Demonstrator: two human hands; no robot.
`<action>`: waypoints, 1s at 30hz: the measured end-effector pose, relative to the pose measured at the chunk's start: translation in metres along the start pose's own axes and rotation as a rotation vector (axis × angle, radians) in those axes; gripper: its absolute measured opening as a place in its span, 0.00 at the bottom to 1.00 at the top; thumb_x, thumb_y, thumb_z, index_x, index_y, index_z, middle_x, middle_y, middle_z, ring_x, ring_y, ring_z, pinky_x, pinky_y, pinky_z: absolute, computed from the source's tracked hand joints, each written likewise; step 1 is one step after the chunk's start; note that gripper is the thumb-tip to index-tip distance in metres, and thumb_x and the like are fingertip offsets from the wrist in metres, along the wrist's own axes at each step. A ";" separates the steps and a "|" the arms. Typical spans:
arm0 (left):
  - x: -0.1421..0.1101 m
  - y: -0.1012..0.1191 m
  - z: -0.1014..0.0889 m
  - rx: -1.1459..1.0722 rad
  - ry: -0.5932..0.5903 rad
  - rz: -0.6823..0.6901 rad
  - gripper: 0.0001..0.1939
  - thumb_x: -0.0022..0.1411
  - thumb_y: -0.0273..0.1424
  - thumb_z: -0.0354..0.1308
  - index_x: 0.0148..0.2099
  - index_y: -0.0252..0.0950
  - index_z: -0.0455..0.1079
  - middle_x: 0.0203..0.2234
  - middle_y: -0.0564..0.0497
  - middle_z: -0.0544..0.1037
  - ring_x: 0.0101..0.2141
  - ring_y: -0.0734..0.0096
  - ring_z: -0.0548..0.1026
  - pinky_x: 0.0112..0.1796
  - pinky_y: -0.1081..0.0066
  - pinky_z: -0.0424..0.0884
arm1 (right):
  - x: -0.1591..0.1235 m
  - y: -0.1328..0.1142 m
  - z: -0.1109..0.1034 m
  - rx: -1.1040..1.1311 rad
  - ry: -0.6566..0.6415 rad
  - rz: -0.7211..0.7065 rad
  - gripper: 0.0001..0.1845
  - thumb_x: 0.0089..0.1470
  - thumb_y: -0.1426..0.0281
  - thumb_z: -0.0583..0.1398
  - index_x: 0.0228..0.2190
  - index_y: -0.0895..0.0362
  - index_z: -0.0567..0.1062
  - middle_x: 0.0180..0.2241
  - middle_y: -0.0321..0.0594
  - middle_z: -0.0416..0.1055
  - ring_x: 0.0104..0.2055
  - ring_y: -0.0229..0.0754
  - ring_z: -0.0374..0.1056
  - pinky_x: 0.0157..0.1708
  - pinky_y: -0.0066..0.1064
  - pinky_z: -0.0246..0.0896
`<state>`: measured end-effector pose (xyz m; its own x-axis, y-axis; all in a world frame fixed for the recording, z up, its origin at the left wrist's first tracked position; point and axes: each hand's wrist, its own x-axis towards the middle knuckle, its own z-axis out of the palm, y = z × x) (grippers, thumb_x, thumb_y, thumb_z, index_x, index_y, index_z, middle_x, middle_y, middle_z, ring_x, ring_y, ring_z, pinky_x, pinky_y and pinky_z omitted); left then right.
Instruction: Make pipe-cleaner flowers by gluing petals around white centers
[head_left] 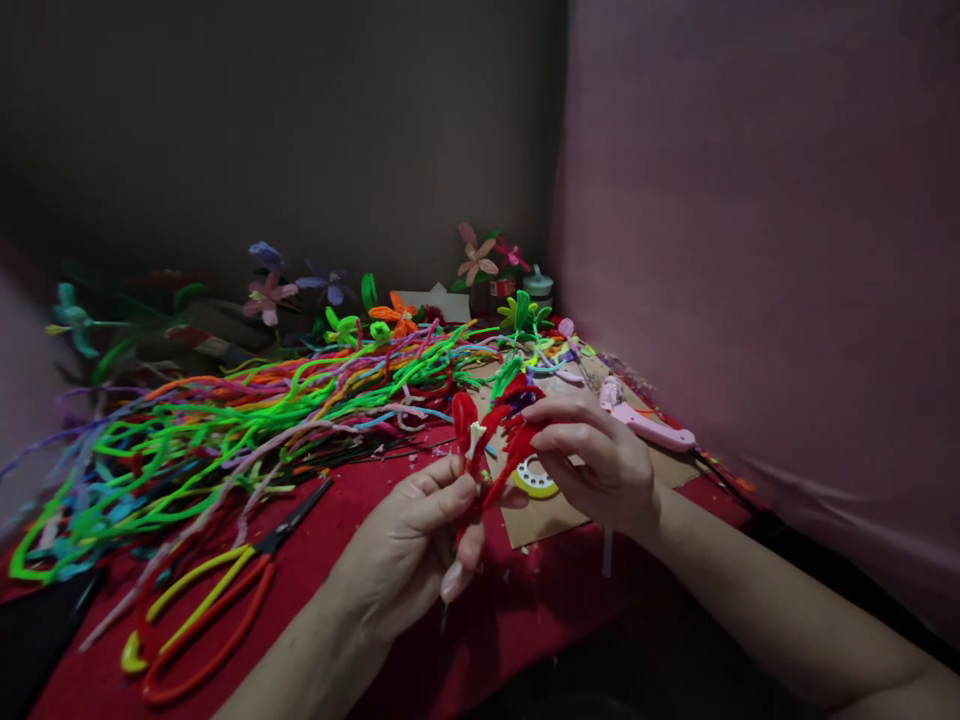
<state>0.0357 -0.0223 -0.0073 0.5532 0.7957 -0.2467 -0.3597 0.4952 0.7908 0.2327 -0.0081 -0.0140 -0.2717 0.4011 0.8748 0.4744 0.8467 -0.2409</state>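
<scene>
Between the hands, red flower; held.

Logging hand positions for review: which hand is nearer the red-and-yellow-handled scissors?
Left. The left hand, holding a red flower, is to the right of the scissors; the right hand is farther right.

Base of the red flower hidden in the left hand, both forearms cut off
</scene>
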 end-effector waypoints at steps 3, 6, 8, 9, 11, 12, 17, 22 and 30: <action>0.002 -0.002 0.000 -0.015 0.047 0.021 0.04 0.57 0.28 0.57 0.34 0.32 0.66 0.24 0.50 0.75 0.13 0.84 0.64 0.11 0.84 0.60 | -0.006 -0.001 0.002 -0.056 0.005 -0.040 0.14 0.50 0.81 0.57 0.36 0.52 0.67 0.40 0.44 0.69 0.42 0.41 0.68 0.41 0.37 0.67; 0.004 -0.003 0.001 -0.041 0.107 0.055 0.06 0.56 0.26 0.59 0.32 0.33 0.64 0.20 0.53 0.72 0.13 0.84 0.64 0.12 0.83 0.62 | -0.007 -0.004 0.003 -0.045 -0.035 -0.021 0.14 0.50 0.82 0.57 0.36 0.53 0.67 0.41 0.45 0.69 0.42 0.40 0.68 0.40 0.34 0.67; 0.005 -0.002 0.002 -0.051 0.155 0.079 0.08 0.54 0.25 0.60 0.32 0.34 0.62 0.18 0.55 0.71 0.13 0.84 0.63 0.12 0.83 0.62 | -0.006 -0.006 0.000 -0.011 -0.049 -0.002 0.15 0.50 0.82 0.56 0.37 0.53 0.67 0.41 0.45 0.68 0.44 0.41 0.68 0.42 0.35 0.67; 0.005 -0.002 0.003 -0.052 0.181 0.092 0.09 0.53 0.25 0.61 0.32 0.34 0.61 0.18 0.56 0.71 0.12 0.84 0.63 0.11 0.83 0.62 | -0.006 -0.005 -0.003 0.001 -0.043 0.016 0.16 0.50 0.82 0.55 0.39 0.53 0.67 0.42 0.45 0.68 0.45 0.42 0.67 0.43 0.37 0.66; 0.004 0.000 0.004 -0.039 0.220 0.119 0.11 0.52 0.25 0.62 0.33 0.35 0.60 0.17 0.56 0.71 0.12 0.83 0.62 0.11 0.83 0.61 | -0.008 0.000 -0.013 -0.028 0.003 0.085 0.17 0.49 0.82 0.55 0.40 0.53 0.67 0.43 0.45 0.68 0.47 0.45 0.66 0.46 0.41 0.64; 0.004 0.001 0.004 -0.029 0.233 0.132 0.11 0.52 0.25 0.62 0.33 0.35 0.60 0.17 0.56 0.71 0.13 0.83 0.62 0.11 0.83 0.61 | -0.012 0.006 -0.020 -0.081 0.029 0.140 0.17 0.49 0.81 0.55 0.40 0.54 0.68 0.43 0.45 0.67 0.47 0.46 0.65 0.47 0.42 0.63; 0.003 0.004 0.003 -0.004 0.267 0.168 0.13 0.50 0.26 0.63 0.33 0.36 0.59 0.17 0.57 0.70 0.13 0.83 0.62 0.11 0.83 0.59 | -0.046 0.044 -0.060 -0.650 -0.197 0.489 0.15 0.47 0.78 0.53 0.40 0.61 0.69 0.41 0.52 0.69 0.45 0.53 0.63 0.44 0.45 0.60; 0.007 0.003 0.001 -0.012 0.277 0.183 0.14 0.49 0.25 0.63 0.34 0.35 0.60 0.17 0.57 0.70 0.13 0.84 0.61 0.11 0.83 0.58 | -0.069 0.056 -0.069 -0.866 -0.527 0.705 0.21 0.49 0.75 0.52 0.46 0.64 0.67 0.39 0.51 0.69 0.40 0.53 0.63 0.38 0.41 0.59; 0.009 0.009 -0.004 -0.039 0.334 0.213 0.13 0.48 0.24 0.64 0.33 0.35 0.61 0.18 0.56 0.71 0.13 0.84 0.62 0.12 0.84 0.58 | -0.076 0.067 -0.066 -0.777 -0.317 0.635 0.22 0.49 0.74 0.53 0.47 0.65 0.69 0.36 0.50 0.68 0.38 0.49 0.65 0.37 0.37 0.61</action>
<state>0.0343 -0.0094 -0.0041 0.1905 0.9484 -0.2536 -0.4718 0.3150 0.8235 0.3403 -0.0044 -0.0691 0.0617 0.8608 0.5052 0.9824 0.0369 -0.1830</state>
